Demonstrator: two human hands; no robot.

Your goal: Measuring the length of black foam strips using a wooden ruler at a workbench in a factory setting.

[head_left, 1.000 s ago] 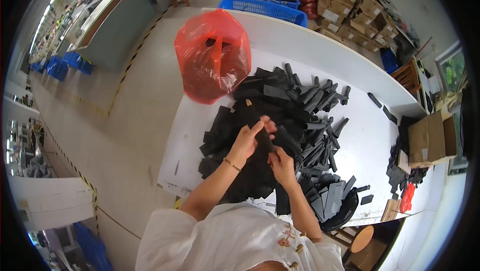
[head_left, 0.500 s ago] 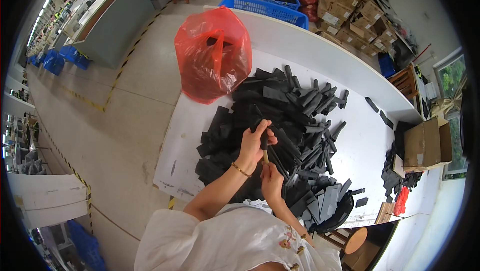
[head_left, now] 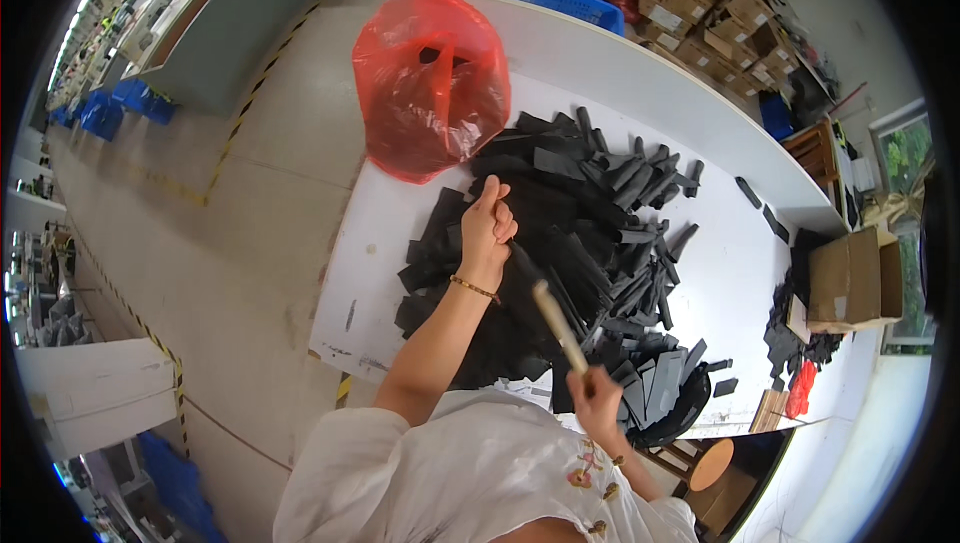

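Closed in a fist over the pile, my left hand (head_left: 490,225) grips what looks like a black fabric tube (head_left: 523,261), its dark end poking out below the fingers and hard to tell from the pile behind. My right hand (head_left: 597,403), lower and nearer my body, is wrapped round a pale wooden stick (head_left: 561,328). The stick tilts up and left, its bare tip just short of the black piece. Beneath both hands spreads a large pile of black strips and tubes (head_left: 570,198).
A red plastic bag (head_left: 432,93) sits at the table's far left corner. The white table (head_left: 735,273) has a raised back board (head_left: 640,73). At its right stand an open cardboard box (head_left: 845,278) and more black pieces. A black container (head_left: 690,418) with grey-black flat pieces is at the near edge.
The stick has come away from the black piece in my left hand. My right hand has drawn back toward my body and right; my left hand has moved farther away and slightly left.
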